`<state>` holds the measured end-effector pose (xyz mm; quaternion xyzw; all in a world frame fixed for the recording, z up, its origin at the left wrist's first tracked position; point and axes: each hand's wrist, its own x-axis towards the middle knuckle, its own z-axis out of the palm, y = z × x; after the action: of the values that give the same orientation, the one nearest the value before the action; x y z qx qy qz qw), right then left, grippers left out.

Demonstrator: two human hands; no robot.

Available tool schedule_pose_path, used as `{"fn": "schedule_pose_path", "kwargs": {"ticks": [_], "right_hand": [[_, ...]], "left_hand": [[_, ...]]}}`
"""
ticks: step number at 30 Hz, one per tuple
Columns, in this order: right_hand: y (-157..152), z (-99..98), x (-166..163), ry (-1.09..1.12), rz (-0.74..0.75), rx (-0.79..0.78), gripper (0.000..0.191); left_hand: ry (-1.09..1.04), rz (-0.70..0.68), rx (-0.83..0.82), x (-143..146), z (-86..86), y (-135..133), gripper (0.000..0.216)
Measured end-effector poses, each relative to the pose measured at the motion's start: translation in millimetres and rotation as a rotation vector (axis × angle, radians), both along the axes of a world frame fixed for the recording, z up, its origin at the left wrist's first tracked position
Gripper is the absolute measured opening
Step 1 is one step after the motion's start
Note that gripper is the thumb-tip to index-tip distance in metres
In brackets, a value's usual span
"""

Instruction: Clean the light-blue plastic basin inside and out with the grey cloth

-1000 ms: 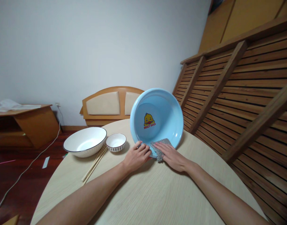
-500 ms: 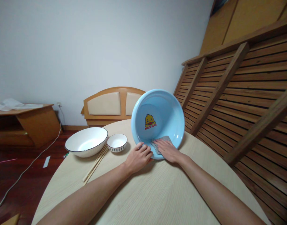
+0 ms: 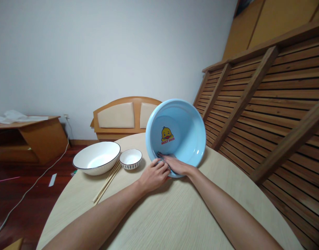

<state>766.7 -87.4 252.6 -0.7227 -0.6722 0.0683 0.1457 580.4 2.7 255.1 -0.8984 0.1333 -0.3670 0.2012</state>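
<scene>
A light blue plastic basin [image 3: 189,132] stands tipped on its side on the round table, its opening towards me. Inside it is a yellow duck print [image 3: 166,134] with red lettering. My left hand [image 3: 155,173] is closed over the basin's lower left rim, fingers curled over the edge. Inside the basin, my right hand [image 3: 176,165] presses a grey cloth [image 3: 159,155] against the lower left wall, close by my left fingers. Most of the cloth is hidden beneath the right hand, and only a dark edge shows at the fingertips.
Left of the basin are a small patterned bowl [image 3: 131,158], several wooden chopsticks [image 3: 107,184] and a large white bowl [image 3: 97,157] with a dark rim. Behind the wooden table [image 3: 195,211] stands a padded headboard [image 3: 116,116]. A slatted wooden frame [image 3: 253,114] leans at the right.
My right hand has slid left along the inner wall with the cloth, which was spread out and is now mostly covered. The left hand and the basin have barely moved.
</scene>
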Motion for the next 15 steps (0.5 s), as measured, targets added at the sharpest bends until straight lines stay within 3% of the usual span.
{"fn": "schedule_pose_path", "kwargs": {"ticks": [7,12,15], "right_hand": [[-12,-0.4,29,-0.153,-0.209,-0.104,0.055],[-23,0.7,38,-0.286,-0.445,-0.081,0.058],[-26,0.7,37,-0.319,-0.515,-0.081,0.060]], "left_hand": [[0.043,0.013,-0.014,-3,5.4,-1,0.019],[0.064,0.042,-0.007,-2,5.7,-5,0.019],[0.080,0.039,-0.012,-2,6.6,-7,0.020]]}}
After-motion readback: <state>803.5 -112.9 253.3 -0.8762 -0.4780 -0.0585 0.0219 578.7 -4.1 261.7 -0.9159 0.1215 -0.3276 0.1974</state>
